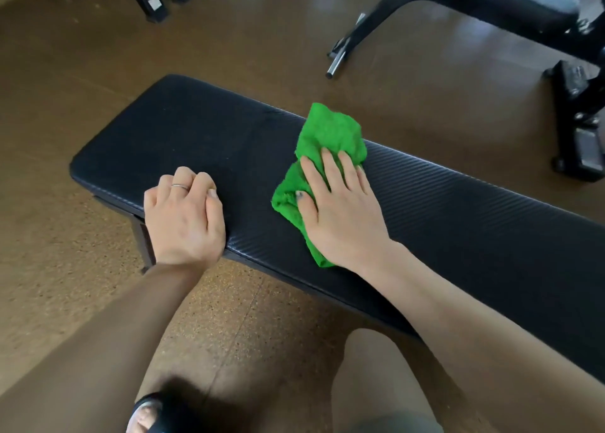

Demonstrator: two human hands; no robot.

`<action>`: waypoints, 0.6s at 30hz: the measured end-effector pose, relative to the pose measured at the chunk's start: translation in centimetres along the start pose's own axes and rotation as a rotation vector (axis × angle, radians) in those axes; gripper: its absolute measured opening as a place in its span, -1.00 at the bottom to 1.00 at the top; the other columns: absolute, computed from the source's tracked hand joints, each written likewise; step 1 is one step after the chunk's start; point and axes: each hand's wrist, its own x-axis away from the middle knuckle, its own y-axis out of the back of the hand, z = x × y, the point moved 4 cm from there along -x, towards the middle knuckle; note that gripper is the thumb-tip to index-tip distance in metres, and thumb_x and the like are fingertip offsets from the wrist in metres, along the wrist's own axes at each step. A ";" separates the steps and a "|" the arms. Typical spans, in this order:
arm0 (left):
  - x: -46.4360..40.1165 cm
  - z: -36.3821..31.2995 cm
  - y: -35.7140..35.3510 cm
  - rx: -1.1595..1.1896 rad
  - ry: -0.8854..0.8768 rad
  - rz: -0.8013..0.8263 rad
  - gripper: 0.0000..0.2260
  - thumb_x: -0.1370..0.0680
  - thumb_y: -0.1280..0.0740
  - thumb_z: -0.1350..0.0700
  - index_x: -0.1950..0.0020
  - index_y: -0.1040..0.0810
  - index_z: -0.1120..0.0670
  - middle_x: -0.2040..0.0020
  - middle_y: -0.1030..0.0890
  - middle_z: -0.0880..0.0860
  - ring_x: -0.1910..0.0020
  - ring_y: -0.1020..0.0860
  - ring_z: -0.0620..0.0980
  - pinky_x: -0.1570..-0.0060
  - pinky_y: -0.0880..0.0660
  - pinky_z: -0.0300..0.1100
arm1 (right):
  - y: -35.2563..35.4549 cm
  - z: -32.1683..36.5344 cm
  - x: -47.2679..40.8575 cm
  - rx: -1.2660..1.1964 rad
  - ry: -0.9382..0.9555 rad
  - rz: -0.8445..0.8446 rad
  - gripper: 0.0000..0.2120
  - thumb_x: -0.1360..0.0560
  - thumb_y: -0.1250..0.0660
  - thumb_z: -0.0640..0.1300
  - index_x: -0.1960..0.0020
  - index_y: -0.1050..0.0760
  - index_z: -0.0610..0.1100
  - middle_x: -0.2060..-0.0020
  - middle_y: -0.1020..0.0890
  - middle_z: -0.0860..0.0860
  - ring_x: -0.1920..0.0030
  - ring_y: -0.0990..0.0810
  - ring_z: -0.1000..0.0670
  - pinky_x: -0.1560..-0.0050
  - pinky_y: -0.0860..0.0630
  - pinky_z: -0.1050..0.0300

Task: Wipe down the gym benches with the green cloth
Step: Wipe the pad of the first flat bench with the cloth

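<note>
A flat black padded gym bench (157, 128) runs from the upper left to the lower right. On its middle lies the crumpled green cloth (330, 134). My right hand (340, 210) presses flat on the cloth with straight fingers, covering its near half. My left hand (185, 216) rests on the bench's near edge toward the left end, its fingers curled into a loose fist with nothing in it. A ring shows on one finger.
A second black bench (523, 10) with a metal frame and a chrome bar (337, 62) stands at the upper right. Black equipment legs (154, 3) stand at the top left. The floor is brown speckled rubber (65, 72). My knees and a sandalled foot (147, 413) are below.
</note>
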 end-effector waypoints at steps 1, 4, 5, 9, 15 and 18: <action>0.0 0.0 0.0 -0.002 0.003 0.012 -0.70 -0.64 -0.02 0.07 0.04 -0.49 0.15 0.02 -0.49 0.13 0.07 -0.42 0.19 -0.04 -0.29 0.09 | -0.1 0.0 1.1 0.006 0.012 0.016 -0.38 -0.66 0.15 0.15 -0.65 -0.17 -0.04 -0.62 -0.24 -0.17 -0.61 -0.16 -0.27 -0.59 -0.13 -0.28; 0.1 0.0 0.0 -0.002 -0.008 0.029 -0.69 -0.65 -0.01 0.05 0.03 -0.50 0.14 0.02 -0.50 0.11 0.06 -0.43 0.17 -0.06 -0.30 0.08 | 0.0 0.3 0.0 0.017 -0.005 0.058 -0.38 -0.66 0.17 0.16 -0.66 -0.15 0.00 -0.64 -0.18 -0.14 -0.63 -0.11 -0.25 -0.61 -0.08 -0.26; 0.0 0.1 0.0 0.001 -0.010 0.025 -0.69 -0.65 -0.01 0.05 0.04 -0.50 0.14 0.02 -0.50 0.10 0.06 -0.43 0.17 -0.05 -0.30 0.08 | 0.0 0.5 -1.6 0.013 -0.024 0.055 -0.41 -0.68 0.15 0.16 -0.67 -0.11 0.03 -0.66 -0.14 -0.12 -0.64 -0.07 -0.24 -0.62 -0.04 -0.24; 0.0 0.2 -0.1 0.015 -0.038 0.008 -0.71 -0.62 -0.03 0.06 0.07 -0.50 0.14 0.04 -0.51 0.10 0.07 -0.44 0.17 -0.02 -0.31 0.07 | -0.4 1.6 -8.1 -0.036 -0.156 0.061 -0.44 -0.72 0.13 0.14 -0.69 0.02 0.03 -0.68 0.02 -0.10 -0.66 0.09 -0.21 -0.63 0.12 -0.21; 0.1 0.4 0.3 0.071 -0.108 -0.023 -0.72 -0.64 -0.05 0.07 0.10 -0.49 0.12 0.07 -0.50 0.07 0.10 -0.43 0.12 0.00 -0.32 0.04 | -0.9 5.2 -6.5 -0.037 -0.234 0.049 -0.43 -0.72 0.14 0.14 -0.69 0.04 0.02 -0.69 0.04 -0.09 -0.67 0.11 -0.20 -0.63 0.12 -0.20; 0.4 1.7 1.3 0.223 -0.239 -0.052 -0.80 -0.66 -0.14 0.11 0.08 -0.49 0.13 0.07 -0.51 0.08 0.11 -0.43 0.12 0.06 -0.34 0.06 | -1.6 9.4 -1.5 -0.002 -0.138 -0.024 -0.41 -0.68 0.15 0.14 -0.68 -0.08 0.02 -0.67 -0.10 -0.10 -0.65 -0.03 -0.21 -0.63 0.01 -0.22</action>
